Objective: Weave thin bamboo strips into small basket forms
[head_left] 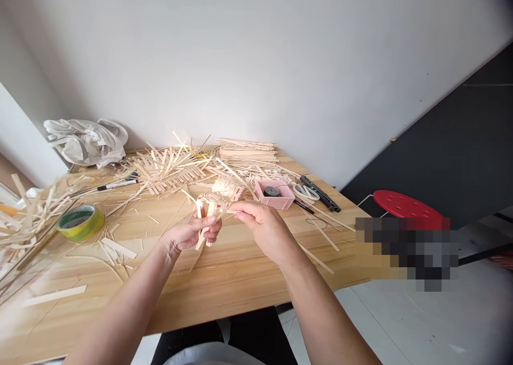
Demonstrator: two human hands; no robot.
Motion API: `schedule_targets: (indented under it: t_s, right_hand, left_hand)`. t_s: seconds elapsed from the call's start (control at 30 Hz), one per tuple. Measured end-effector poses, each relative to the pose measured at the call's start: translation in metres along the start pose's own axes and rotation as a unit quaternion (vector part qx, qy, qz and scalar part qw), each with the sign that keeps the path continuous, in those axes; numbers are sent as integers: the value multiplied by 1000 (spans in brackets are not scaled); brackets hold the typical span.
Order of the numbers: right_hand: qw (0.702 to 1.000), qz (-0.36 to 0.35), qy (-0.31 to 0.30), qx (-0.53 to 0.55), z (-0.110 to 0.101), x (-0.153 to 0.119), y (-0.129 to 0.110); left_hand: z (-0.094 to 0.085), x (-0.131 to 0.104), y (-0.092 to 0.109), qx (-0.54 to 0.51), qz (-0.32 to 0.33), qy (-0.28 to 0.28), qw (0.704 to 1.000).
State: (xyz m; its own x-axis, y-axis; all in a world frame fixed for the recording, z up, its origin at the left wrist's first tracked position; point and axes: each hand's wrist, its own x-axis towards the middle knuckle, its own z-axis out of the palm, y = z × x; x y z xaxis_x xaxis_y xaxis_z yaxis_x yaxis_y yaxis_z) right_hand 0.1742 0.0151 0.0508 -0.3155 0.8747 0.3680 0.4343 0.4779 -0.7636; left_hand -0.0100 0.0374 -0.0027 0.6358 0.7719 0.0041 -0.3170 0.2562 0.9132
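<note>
Woven piece: the small pale weave [227,187] sits just left of the pink box [276,202], beyond your hands; whether it rests on the tabletop [228,290], you cannot tell from here.
Flat strips: these [210,223] hang toward you, left of the box and on its near side; whether they join the weave is hidden in the tangle.
Left hand: yours [192,232], left of the box and nearer you, has its thumb and fingers closed around the flat strips.
Right hand: yours [262,223], just on the near side of the box, has its fingers bent together, thumb and forefinger pinching what looks like a narrow strip [231,211].
Strip handling: let your left grip be firm but light (wood this thin probably splits when bent sharply), and draw the pinched strip along its own line, snugging instead of yanking.
Cutting side: right of the box lie white loops [306,193] and a black tool [320,193]; swing your right wrist away from them. The table's right edge comes farther right.
Elbow room: it lies on your side of the box, toward the near edge, where strips are few.
Crowded sides: the tangled pile [168,172] and tape roll [86,228] are left of the box, the stacked bundle [248,154] behind it, so lift long ends over them.
</note>
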Motion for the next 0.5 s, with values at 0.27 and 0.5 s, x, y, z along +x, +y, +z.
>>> schedule_targets:
  t_s: [0.27, 0.5]
  right_hand:
    - [999, 16, 31, -11, 9, 5, 7]
    - [996, 50, -19, 65, 17, 5, 11]
  left_hand:
    - [0, 2, -2, -1, -11, 1, 1000]
    - [2, 3, -6, -15, -20, 21, 999]
